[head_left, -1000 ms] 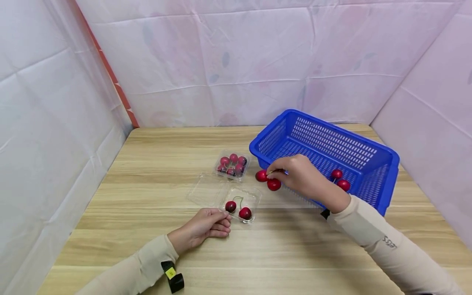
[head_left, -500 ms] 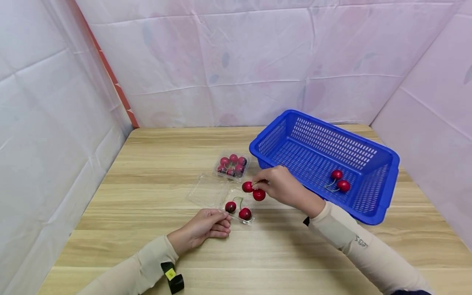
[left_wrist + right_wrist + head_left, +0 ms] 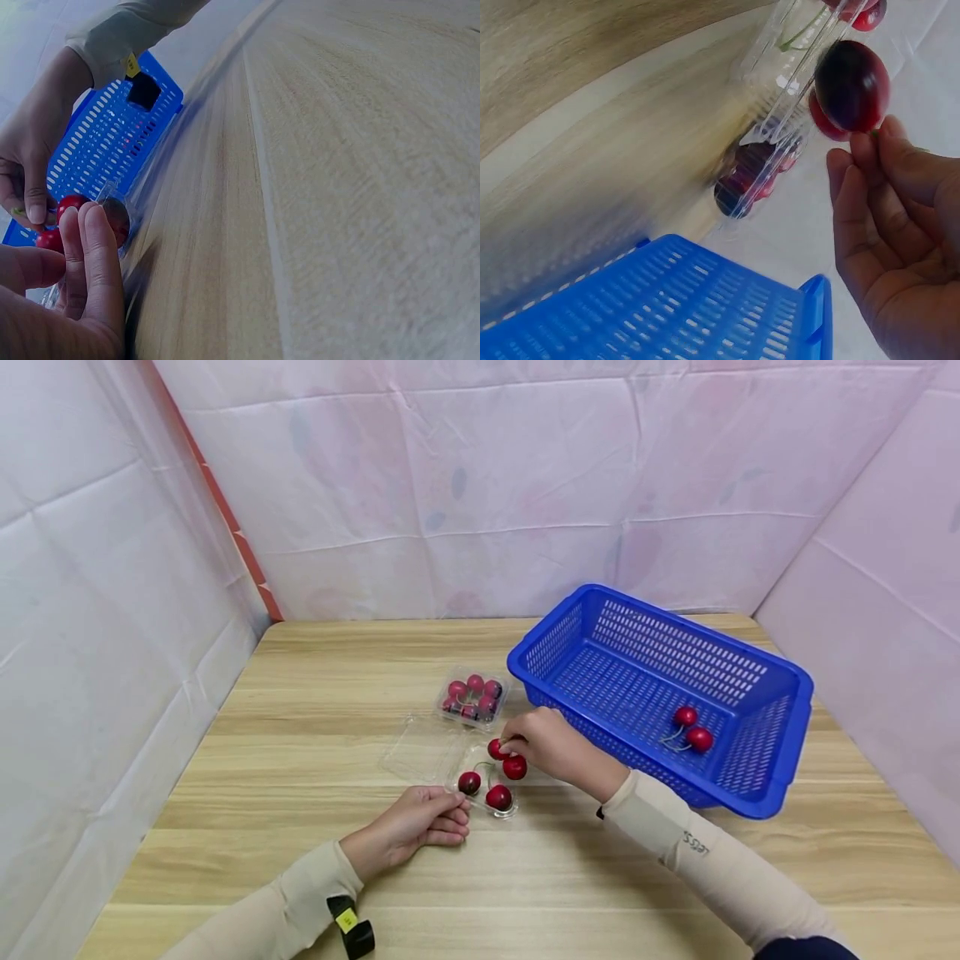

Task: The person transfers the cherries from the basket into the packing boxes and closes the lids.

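Observation:
My right hand pinches a joined pair of red cherries by the stems, close over a clear plastic clamshell box. Another stemmed cherry pair lies in that box. My left hand holds the box's near left corner between thumb and fingers. The lid is folded out flat to the left. In the right wrist view, a dark red cherry hangs just beyond the fingertips, with a bit of green stem between them.
Behind stands a second clear box filled with several cherries. A blue perforated basket sits at the right, with one cherry pair on its floor. White cloth walls enclose the wooden table.
My right hand has carried the cherry pair leftward and toward me, from beside the basket to over the clamshell box. The left hand has stayed at the box's corner.

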The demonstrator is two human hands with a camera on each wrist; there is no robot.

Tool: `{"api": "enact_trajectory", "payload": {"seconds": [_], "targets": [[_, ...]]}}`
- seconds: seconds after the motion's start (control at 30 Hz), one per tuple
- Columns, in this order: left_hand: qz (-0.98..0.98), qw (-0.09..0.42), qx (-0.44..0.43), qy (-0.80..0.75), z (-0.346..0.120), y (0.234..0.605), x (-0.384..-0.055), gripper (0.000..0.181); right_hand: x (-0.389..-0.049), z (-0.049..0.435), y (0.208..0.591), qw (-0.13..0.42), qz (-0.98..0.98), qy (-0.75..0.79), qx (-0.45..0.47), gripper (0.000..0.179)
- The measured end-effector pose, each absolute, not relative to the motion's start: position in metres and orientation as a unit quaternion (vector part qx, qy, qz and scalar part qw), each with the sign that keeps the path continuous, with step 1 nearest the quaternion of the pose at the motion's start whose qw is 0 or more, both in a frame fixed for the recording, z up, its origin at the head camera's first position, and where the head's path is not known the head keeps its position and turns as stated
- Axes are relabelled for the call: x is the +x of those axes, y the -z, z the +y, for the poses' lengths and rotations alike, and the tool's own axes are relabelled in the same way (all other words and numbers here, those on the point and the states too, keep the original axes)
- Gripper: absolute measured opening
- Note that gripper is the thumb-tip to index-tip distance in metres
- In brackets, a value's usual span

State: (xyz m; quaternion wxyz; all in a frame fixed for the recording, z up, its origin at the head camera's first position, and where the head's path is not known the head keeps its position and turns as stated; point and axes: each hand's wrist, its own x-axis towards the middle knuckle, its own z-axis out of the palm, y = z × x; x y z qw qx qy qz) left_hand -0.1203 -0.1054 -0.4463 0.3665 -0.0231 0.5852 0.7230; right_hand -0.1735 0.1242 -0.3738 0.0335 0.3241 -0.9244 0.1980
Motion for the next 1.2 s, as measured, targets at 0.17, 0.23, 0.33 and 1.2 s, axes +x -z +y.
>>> {"api": "enact_trajectory", "payload": {"seconds": [0.17, 0.23, 0.33, 1.2], "targets": [[0.587, 0.365, -0.023, -0.723, -0.106, 0.447, -0.121, 0.023, -0.172, 0.116, 0.375, 0.033, -0.934, -0.163, 0.316, 0.007], [0.587, 0.364, -0.022, -0.723, -0.105, 0.448, -0.122, 0.023, -0.171, 0.114, 0.375, 0.033, -0.936, -0.151, 0.317, 0.008], [0.586, 0.361, -0.021, -0.725, -0.105, 0.448, -0.122, 0.024, -0.171, 0.11, 0.375, 0.032, -0.939, -0.126, 0.318, 0.007], [0.582, 0.366, -0.024, -0.726, -0.105, 0.449, -0.122, 0.023, -0.172, 0.088, 0.388, 0.0, -0.933, -0.068, 0.354, 0.015]]}}
